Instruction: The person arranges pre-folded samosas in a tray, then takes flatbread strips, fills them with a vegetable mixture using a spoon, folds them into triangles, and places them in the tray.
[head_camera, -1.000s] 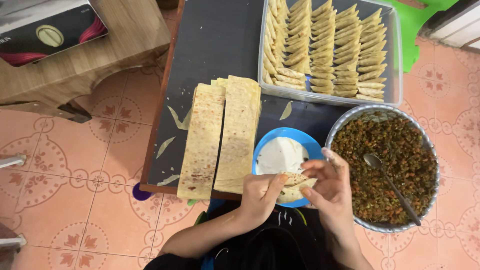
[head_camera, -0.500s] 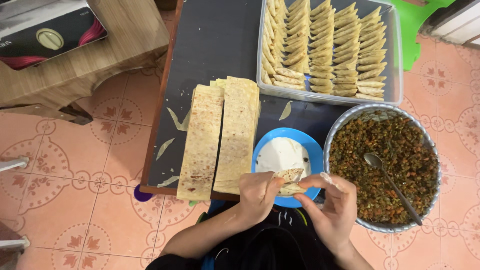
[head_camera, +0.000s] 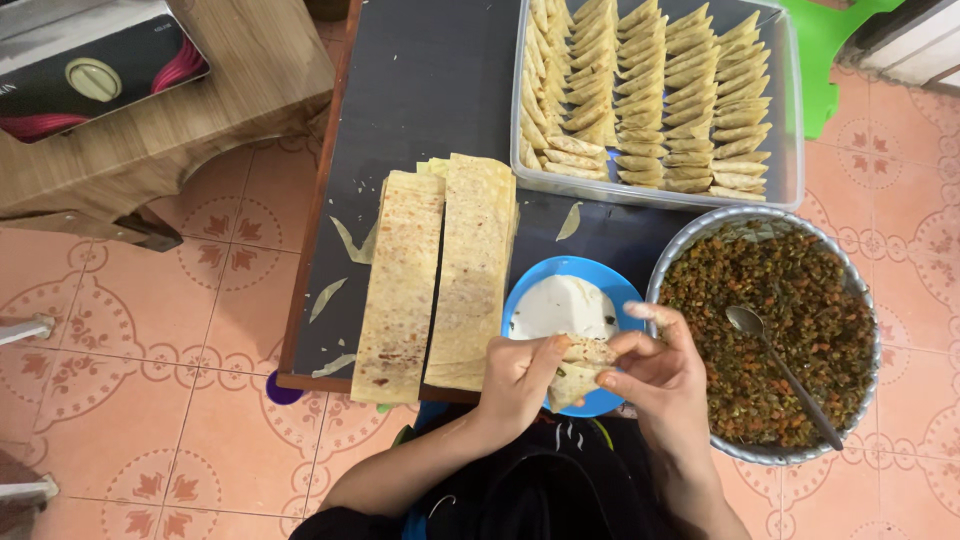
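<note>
Over the blue bowl (head_camera: 610, 290), both hands (head_camera: 590, 375) pinching a folded pastry (head_camera: 578, 368)

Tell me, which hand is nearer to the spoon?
Right. The right hand is just left of the spoon in the filling bowl; the left hand is farther left, past the pastry.

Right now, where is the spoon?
In the head view the spoon lies on the right side, resting in the metal bowl of chopped filling, its scoop end nearest the right hand and the blue bowl.
</note>
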